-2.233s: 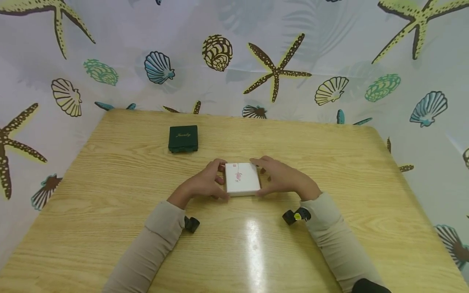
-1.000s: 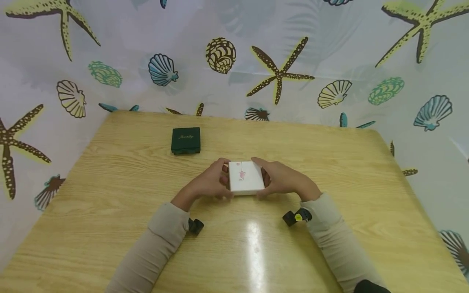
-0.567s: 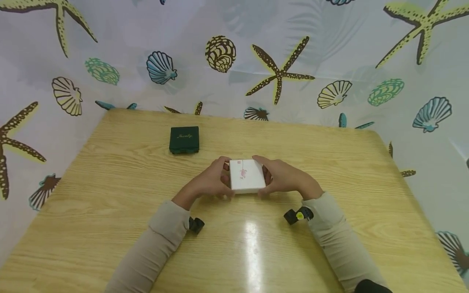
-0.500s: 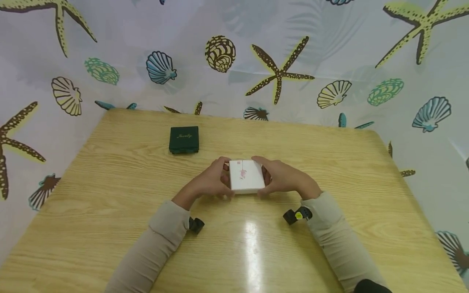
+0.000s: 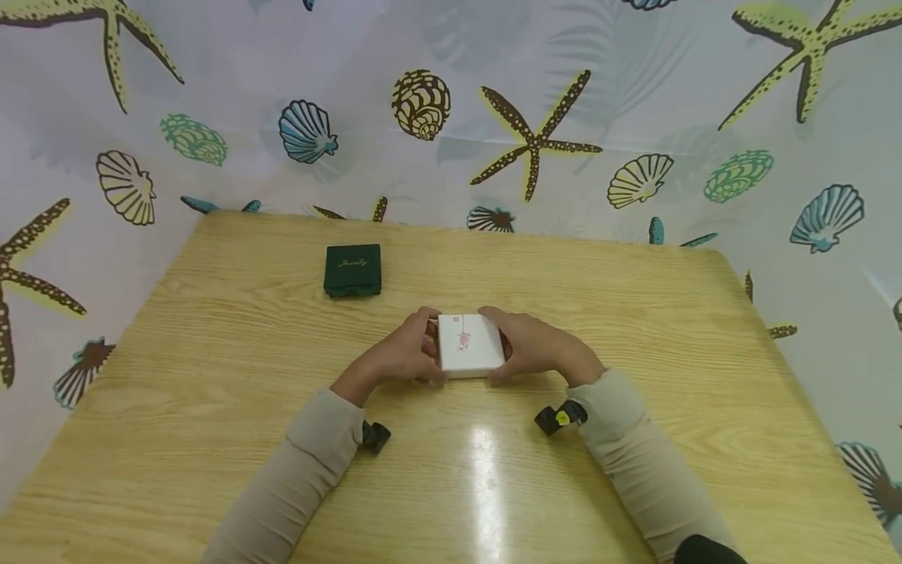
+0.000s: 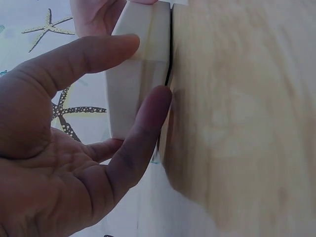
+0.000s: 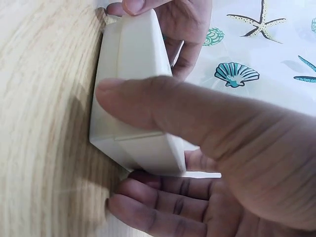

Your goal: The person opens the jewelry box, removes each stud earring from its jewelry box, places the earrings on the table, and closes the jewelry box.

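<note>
A flat white box (image 5: pixel 470 345) with a pink flower print and a small red stamp on its lid lies between my hands, close over the middle of the table. My left hand (image 5: pixel 403 350) grips its left side, thumb at the near edge and fingers at the far corner. From the other side my right hand (image 5: pixel 537 345) holds it the same way. In the left wrist view, a thin dark line runs between the box (image 6: pixel 123 94) and the tabletop. A lid seam shows along the side of the box (image 7: pixel 140 47) in the right wrist view.
A dark green box (image 5: pixel 353 270) with gold lettering sits farther back, to the left of the white one. The wooden table (image 5: pixel 211 352) ends at a white cloth (image 5: pixel 451 47) printed with shells and starfish. Each wrist carries a small black camera (image 5: pixel 376 436).
Since the earliest frame, both hands have closed in on the white box and it has shifted slightly right. Over the last half second, box and hands have come slightly down in the view.
</note>
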`<state>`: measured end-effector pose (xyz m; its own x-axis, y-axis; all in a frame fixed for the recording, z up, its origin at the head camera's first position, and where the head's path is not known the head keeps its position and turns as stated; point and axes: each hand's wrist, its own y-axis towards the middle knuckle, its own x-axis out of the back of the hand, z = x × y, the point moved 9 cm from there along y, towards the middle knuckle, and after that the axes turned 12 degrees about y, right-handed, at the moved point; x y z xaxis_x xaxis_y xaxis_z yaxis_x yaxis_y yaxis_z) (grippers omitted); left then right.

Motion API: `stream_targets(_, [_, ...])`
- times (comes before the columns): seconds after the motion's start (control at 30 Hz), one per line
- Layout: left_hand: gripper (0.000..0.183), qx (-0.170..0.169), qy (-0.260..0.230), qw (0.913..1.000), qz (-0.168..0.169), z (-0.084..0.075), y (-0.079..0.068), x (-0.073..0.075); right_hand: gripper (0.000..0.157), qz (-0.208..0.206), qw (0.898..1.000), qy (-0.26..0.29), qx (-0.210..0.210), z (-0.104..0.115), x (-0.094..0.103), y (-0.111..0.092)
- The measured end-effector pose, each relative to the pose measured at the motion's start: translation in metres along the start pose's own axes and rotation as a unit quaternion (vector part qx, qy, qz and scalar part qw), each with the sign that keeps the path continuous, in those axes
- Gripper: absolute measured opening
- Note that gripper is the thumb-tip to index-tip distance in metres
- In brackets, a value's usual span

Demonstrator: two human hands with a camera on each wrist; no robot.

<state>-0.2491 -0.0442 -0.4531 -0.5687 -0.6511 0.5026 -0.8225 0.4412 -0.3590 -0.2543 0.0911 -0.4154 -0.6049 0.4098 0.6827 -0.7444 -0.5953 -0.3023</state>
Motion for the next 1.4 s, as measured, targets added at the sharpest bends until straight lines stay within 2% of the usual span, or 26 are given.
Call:
stream_targets(0.23, [0.096,-0.005,0.004,1.0,0.002,-0.003,-0.003,0.003,0.092,-0.023,0.999,-0.037,-0.016,0.004,0.0,0.002])
stream_targets(0.43, [0.091,-0.009,0.003,0.9999,0.012,-0.003,-0.001,-0.003,0.105,-0.047,0.995,-0.073,-0.043,0.002,-0.001,-0.002])
stream_targets(0.53, [0.092,-0.003,0.001,0.9999,0.013,0.001,0.0,-0.005,0.109,-0.049,0.995,-0.08,-0.025,0.005,-0.005,0.001])
stream_targets(0.7, [0.096,-0.005,-0.001,0.9999,0.016,-0.001,-0.002,-0.004,0.104,-0.039,0.996,-0.07,0.025,0.015,-0.009,0.009])
stream_targets(0.93, [0.1,-0.005,0.003,0.9999,0.014,-0.002,-0.002,-0.001,0.102,-0.031,0.995,-0.082,0.037,0.018,-0.006,0.014])
stream_targets(1.13, [0.103,0.007,0.006,0.9998,0.016,0.001,-0.006,0.002,0.103,-0.03,0.996,-0.083,0.03,0.014,0.002,0.012])
stream_targets(1.4, [0.103,0.005,0.003,1.0,0.0,0.006,-0.014,0.012,0.103,-0.043,0.995,-0.087,0.019,0.008,0.027,0.008])
